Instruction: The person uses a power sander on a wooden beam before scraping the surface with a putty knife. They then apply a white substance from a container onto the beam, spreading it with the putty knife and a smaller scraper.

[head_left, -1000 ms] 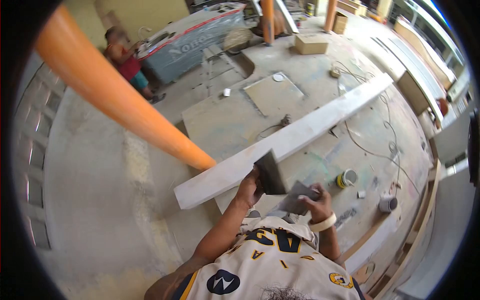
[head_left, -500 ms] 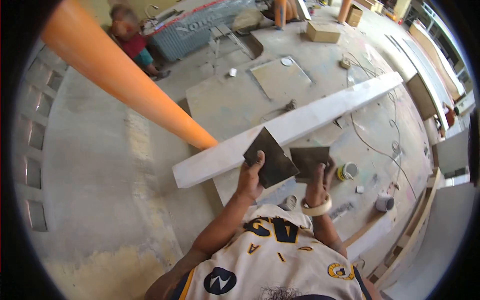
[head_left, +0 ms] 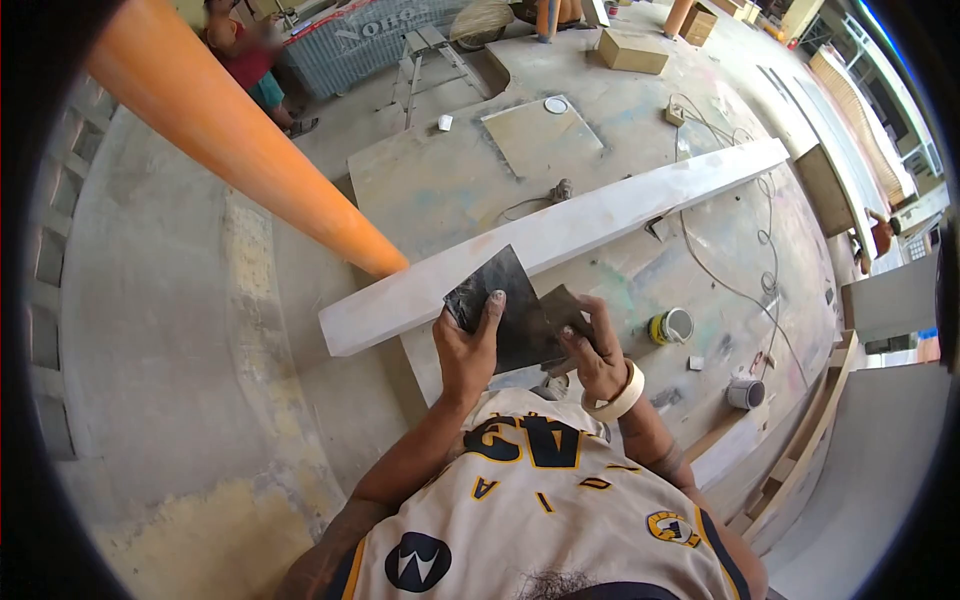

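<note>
My left hand (head_left: 468, 350) grips a black, flat, square sheet (head_left: 515, 315) by its left edge, thumb laid over its face. The sheet is tilted, with one corner pointing up, and it looks stiff and slightly glossy. In my right hand (head_left: 597, 360) is a smaller dark brown flat piece (head_left: 562, 308), its lower part hidden behind the fingers. That piece overlaps the right edge of the black sheet. A cream ring like a roll of masking tape (head_left: 630, 393) sits around my right wrist. Beyond both hands lies a long white beam (head_left: 580, 228).
An orange pole (head_left: 250, 140) slants down to the beam. To the right stand an open can (head_left: 672, 326) and a grey pot (head_left: 745, 394). A cable (head_left: 735, 268) loops over the floor board. A stepladder (head_left: 425, 65) and a person (head_left: 250, 60) are at the back.
My right hand has brought its dark piece leftward against the black sheet, its fingers now curled over it. The black sheet has turned more upright. The whole view has shifted slightly.
</note>
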The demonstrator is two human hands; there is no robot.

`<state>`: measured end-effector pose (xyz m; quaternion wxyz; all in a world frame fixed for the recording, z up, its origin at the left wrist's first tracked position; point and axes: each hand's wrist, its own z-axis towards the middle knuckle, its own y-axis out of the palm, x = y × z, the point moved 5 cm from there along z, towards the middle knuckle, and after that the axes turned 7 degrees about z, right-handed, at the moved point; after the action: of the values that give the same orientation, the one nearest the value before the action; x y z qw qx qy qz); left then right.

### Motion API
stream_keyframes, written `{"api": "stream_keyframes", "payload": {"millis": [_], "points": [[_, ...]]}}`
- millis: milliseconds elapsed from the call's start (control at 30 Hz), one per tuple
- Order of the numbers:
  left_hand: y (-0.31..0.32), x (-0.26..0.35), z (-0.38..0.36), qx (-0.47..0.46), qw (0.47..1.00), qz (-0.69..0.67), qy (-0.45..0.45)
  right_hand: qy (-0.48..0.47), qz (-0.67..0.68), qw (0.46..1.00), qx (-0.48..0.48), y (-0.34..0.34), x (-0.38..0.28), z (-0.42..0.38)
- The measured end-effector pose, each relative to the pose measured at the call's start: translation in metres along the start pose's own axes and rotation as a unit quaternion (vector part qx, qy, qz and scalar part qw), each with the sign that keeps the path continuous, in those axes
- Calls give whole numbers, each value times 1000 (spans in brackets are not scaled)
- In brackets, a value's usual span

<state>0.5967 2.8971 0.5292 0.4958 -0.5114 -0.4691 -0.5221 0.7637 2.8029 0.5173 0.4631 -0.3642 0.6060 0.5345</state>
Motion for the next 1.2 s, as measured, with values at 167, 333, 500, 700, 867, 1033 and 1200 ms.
{"api": "stream_keyframes", "payload": {"millis": [167, 333, 500, 700, 867, 1033, 1200], "points": [[-6, -3, -2, 14, 998, 48, 42, 56, -100, 990, -81, 5, -24, 3], [-7, -3, -2, -6, 998, 51, 21, 105, -87, 984, -119, 11, -29, 0], [-6, -5, 9, -95, 992, -75, -33, 169, -118, 968, -145, -1, -4, -14], [-9, -19, 22, 60, 984, -159, -50, -90, 19, 966, 243, -49, -23, -16], [4, -21, 20, 5, 996, -83, -32, -173, -516, 830, 122, 22, -44, -28], [45, -29, 0, -109, 957, -227, -147, -163, -592, 787, 60, 49, 5, -38], [56, -48, -13, -298, 932, -140, -151, -144, -549, 816, 111, 32, 13, -40]]}}
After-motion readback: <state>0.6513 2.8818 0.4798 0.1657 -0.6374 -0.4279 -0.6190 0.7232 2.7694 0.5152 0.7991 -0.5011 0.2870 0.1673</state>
